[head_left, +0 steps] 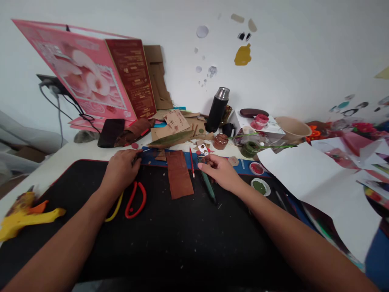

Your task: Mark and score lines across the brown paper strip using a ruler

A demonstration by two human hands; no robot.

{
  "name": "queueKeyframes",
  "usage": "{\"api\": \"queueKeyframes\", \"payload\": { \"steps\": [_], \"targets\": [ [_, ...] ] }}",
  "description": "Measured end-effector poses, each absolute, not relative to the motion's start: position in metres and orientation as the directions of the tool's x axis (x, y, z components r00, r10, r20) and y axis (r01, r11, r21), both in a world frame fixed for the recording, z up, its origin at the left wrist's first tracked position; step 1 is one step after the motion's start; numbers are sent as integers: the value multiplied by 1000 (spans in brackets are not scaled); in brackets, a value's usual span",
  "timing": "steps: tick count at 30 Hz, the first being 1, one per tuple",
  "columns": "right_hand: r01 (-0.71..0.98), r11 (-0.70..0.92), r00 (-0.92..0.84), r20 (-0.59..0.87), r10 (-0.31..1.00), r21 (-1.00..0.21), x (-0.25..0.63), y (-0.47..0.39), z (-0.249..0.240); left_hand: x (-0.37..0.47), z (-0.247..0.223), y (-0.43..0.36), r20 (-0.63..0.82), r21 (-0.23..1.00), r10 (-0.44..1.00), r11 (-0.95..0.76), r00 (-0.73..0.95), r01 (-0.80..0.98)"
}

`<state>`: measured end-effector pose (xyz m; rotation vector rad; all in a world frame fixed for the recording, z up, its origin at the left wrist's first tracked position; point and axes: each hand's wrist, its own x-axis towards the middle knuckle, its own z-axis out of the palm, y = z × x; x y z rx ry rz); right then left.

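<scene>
My left hand rests at the back edge of the black mat, fingers curled; what they hold, if anything, is hidden. Just below it lie a red looped handle and a yellow handle, their heads out of sight under the hand. My right hand is closed, thumb against fingers, over a small thing I cannot make out. A dark green pen-like tool lies beneath its fingertips. Between the hands are a strip of brown crinkled paper and a red pencil.
A yellow glue gun lies at left, a phone behind it. At the back stand a pink box bag and a black flask. Open paint lids, one green, and white paper are at right.
</scene>
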<state>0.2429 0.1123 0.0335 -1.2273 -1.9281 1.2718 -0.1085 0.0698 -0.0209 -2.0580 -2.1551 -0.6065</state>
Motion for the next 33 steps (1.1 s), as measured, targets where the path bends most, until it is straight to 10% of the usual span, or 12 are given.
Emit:
{"api": "queueKeyframes", "payload": {
  "steps": [10, 19, 33],
  "targets": [
    [101, -60, -502, -102, 859, -993, 223, 133, 9, -93, -1, 59, 325, 226, 937, 52, -125, 973],
    [86, -34, -549, -76, 832, -996, 236, 133, 0, -63, 21, 44, 360, 492, 878, 109, -315, 864],
    [199, 78, -613, -62, 787, -977, 235, 129, 2, -2, 19, -4, 64, 564, 995, -97, 73, 820]
  ]
}}
